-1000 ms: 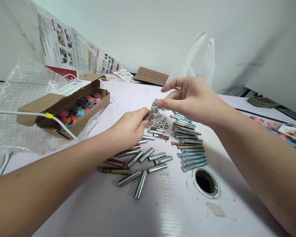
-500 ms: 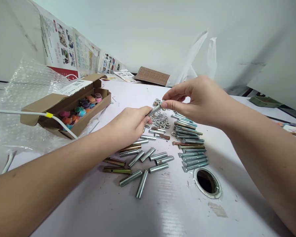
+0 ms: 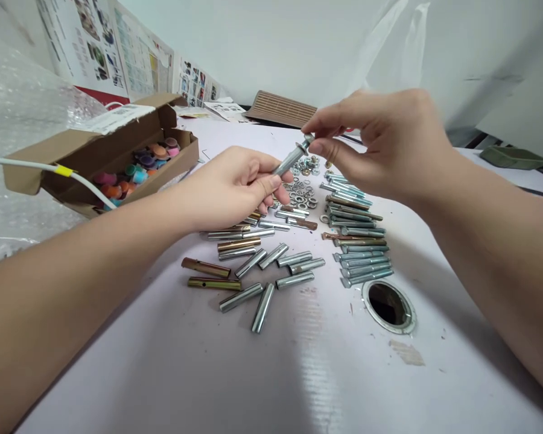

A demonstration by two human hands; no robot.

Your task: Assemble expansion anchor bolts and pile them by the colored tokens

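Note:
A silvery metal sleeve with a bolt end and a washer [image 3: 291, 159] is held above the table, tilted up to the right. Its lower end is pinched by my left hand [image 3: 242, 181]. My right hand [image 3: 375, 135] has thumb and fingers closed on the small piece at its upper end. Below lie loose washers [image 3: 302, 194] and nuts [image 3: 308, 164]. Several metal sleeves [image 3: 241, 297], silvery and brassy, are spread in front of my left hand. Under my right hand, several bolts [image 3: 366, 263] lie in a column.
An open cardboard box [image 3: 187, 154] with colourful small pots stands at the left, with a white cable [image 3: 18, 161] across it and bubble wrap [image 3: 9, 108] beside it. A round hole with a metal rim [image 3: 409, 325] is at the right. A brown slatted piece [image 3: 280, 110] lies behind.
The view has tilted and dropped, shifting the table items. Both hands appear higher in view; the right hand has drawn slightly right, and a washer now shows near the sleeve's upper end.

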